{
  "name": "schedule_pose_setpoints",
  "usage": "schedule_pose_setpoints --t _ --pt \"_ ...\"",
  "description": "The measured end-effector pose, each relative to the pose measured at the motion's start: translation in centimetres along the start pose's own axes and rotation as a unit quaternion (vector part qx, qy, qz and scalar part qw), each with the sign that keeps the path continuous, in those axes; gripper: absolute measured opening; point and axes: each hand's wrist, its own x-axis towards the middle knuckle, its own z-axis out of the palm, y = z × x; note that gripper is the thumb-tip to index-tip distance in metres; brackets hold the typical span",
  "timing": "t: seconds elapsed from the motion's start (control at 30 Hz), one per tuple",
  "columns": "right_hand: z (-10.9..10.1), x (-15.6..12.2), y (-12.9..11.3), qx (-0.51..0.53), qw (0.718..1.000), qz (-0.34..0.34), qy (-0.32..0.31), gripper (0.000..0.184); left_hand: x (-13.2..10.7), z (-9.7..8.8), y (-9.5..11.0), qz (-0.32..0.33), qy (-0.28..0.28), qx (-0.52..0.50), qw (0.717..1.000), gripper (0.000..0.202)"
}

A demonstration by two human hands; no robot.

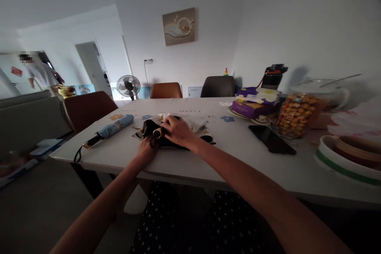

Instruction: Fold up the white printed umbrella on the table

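Observation:
A loosely folded umbrella with black and pale patterned cloth lies on the table in front of me, its folds spread out. The round end of its handle points toward me. My left hand is closed at the handle end, with its fingers partly hidden by the dark cloth. Over the middle of the umbrella, my right hand has its fingers bent and pressed together on the cloth beside the handle. To the left lies a second umbrella, light blue and rolled up, its black wrist strap hanging at the table edge.
On the right of the white table are a black phone, a clear jar of snacks, a purple box, a dark bottle and stacked bowls. Chairs stand around. A person is far left.

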Motion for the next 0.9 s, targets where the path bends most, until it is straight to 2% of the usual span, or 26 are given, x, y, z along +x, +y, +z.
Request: schedule_pose_setpoints --t 0.17,0.43,0.63,0.8,0.9 --pt "-0.6 1.7 2.1 0.028 0.993 0.103 0.051 0.022 -0.1 0.1 0.7 0.018 -0.019 0.126 0.992 0.037" --pt "-2.1 1.4 3.2 0.068 0.989 0.129 0.022 0.024 -0.5 -0.1 1.3 0.039 0.018 0.160 0.986 0.036" --pt "-3.0 0.5 4.6 0.101 0.979 0.171 0.042 0.026 -1.3 -1.6 3.0 0.038 0.028 0.187 0.981 0.029" --pt "-2.8 -0.6 5.3 0.138 0.971 0.184 0.063 0.029 -1.0 -3.5 4.0 -0.019 -0.025 0.200 0.979 0.024" --pt "-2.8 -1.6 5.3 0.152 0.960 0.221 0.080 0.028 -0.8 -4.4 3.9 -0.029 -0.036 0.202 0.978 0.025"
